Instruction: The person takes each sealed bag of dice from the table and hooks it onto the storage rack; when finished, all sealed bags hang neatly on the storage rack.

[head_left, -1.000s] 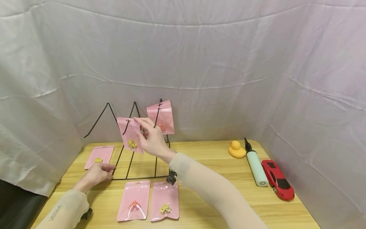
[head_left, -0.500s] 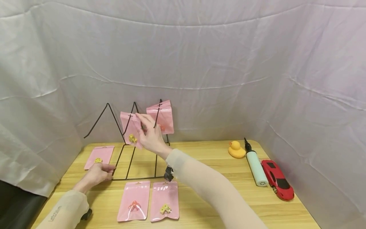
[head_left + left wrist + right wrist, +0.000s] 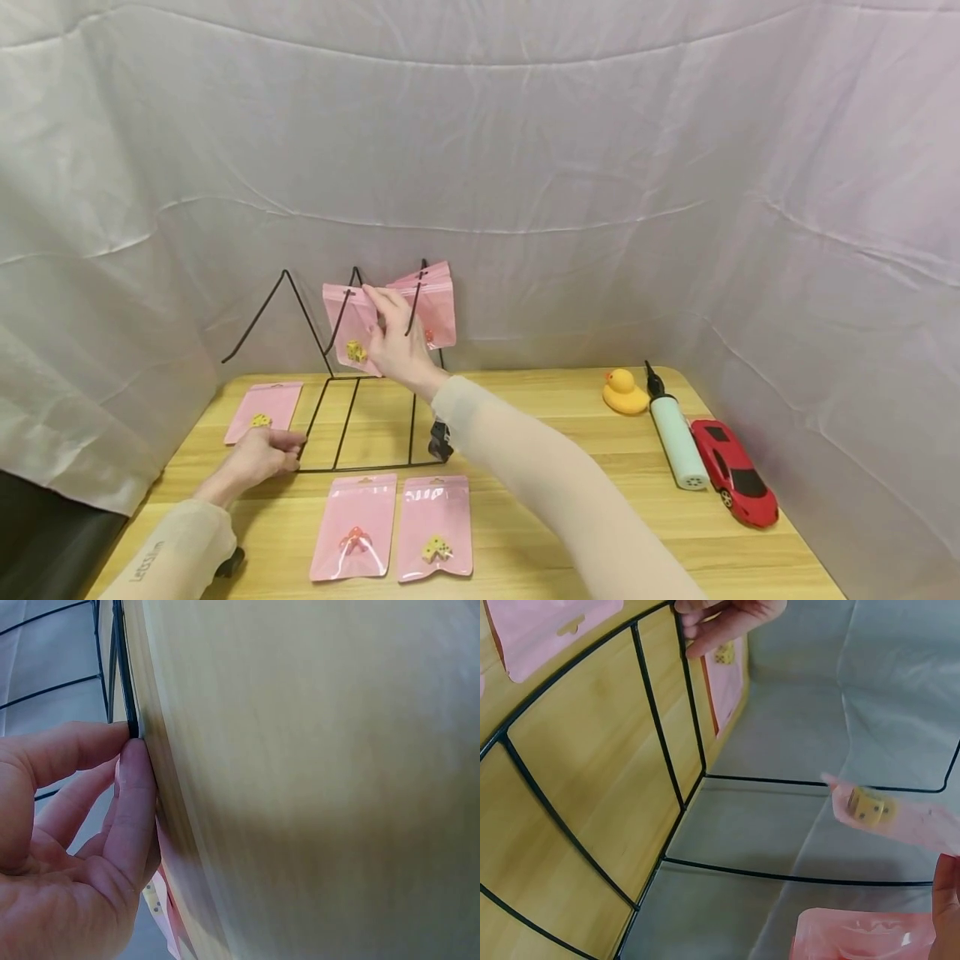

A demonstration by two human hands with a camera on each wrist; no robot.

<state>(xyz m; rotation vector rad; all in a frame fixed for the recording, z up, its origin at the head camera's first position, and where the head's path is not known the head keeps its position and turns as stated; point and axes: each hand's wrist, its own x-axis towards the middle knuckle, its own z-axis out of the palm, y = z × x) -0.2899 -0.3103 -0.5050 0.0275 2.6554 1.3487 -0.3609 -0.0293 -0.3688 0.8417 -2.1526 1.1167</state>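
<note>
**One hand low, one hand high**

Closest to us, two pink front bags (image 3: 435, 517) lie flat, side by side, on the worktop (image 3: 540, 392). Just past them, our left hand (image 3: 258, 454) pinches the near left corner of the black wire rack (image 3: 375, 467), with only the wire between thumb and finger. The left bag (image 3: 266, 404) lies just beyond that hand.

Higher up and farther back, our right hand (image 3: 401, 346) pinches the right edge of the hung bag (image 3: 358, 321), thumb and fingers close together. The middle hook (image 3: 337, 325) pokes through the hole at its top. Its long side runs up and down, with the bottom leaning a bit right. The right hand is the nearer one. From our left hand, this bag is up, back and to the right. The hook slopes down toward us, so we think sliding back means going uphill.

Behind our right hand, the back bags (image 3: 442, 308) hang on the next hook.
</note>
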